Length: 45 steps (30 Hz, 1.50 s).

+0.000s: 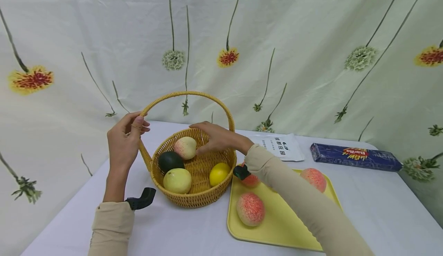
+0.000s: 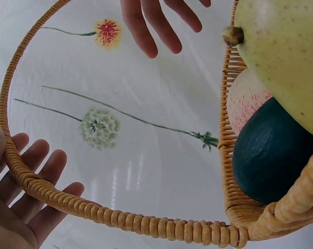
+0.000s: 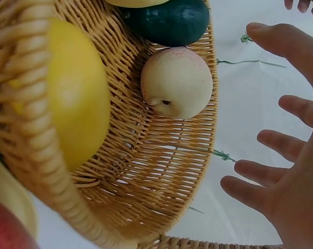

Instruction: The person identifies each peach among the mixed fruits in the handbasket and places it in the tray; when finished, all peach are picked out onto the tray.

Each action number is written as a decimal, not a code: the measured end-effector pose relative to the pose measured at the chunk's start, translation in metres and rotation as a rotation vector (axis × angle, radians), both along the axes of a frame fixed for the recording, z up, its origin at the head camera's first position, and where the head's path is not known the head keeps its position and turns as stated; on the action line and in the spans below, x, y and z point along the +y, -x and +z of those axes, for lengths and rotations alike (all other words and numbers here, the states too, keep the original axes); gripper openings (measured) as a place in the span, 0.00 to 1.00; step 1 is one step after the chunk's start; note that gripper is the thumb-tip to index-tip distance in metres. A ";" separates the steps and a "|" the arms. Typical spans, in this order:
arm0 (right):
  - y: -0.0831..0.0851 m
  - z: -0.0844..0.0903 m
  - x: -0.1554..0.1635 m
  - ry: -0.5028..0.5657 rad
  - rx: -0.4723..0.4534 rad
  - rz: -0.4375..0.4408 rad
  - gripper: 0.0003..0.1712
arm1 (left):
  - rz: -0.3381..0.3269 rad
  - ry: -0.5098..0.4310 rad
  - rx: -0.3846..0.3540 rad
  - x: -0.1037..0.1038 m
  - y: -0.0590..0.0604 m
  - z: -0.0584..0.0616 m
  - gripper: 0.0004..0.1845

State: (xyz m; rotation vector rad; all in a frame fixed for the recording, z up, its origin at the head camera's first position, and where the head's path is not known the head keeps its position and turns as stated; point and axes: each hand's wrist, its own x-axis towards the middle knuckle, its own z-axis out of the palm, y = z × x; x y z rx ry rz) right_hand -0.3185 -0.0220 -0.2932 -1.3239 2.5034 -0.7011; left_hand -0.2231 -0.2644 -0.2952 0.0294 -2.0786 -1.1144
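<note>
Four fruits already lie in the basket (image 1: 194,194) near the table's left edge, three peaches wait on the tray (image 1: 277,229), the left hand (image 1: 122,144) curls round the handle (image 1: 188,94), and the right hand (image 1: 216,136), fingers spread, hovers just beside the basket's peach (image 1: 185,147)

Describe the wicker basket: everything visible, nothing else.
The wicker basket is round, woven from tan-yellow strands, with a tall arched handle of wrapped coils. It stands upright on the white table, left of the yellow tray. Inside lie a pale pink-blushed peach, a dark green fruit, a pale yellow-green fruit and a lemon. The left hand holds the handle near its left base; the right hand hangs open over the rim beside the peach.
</note>
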 end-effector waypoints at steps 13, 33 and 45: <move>0.014 -0.007 -0.018 -0.020 0.052 -0.068 0.45 | -0.007 -0.004 -0.002 0.001 -0.001 0.001 0.21; 0.016 -0.030 -0.043 -0.059 0.045 -0.085 0.43 | -0.022 0.000 0.017 -0.001 -0.002 0.000 0.20; 0.017 -0.037 -0.047 -0.064 0.047 -0.028 0.41 | -0.016 0.003 0.008 -0.002 -0.001 -0.001 0.20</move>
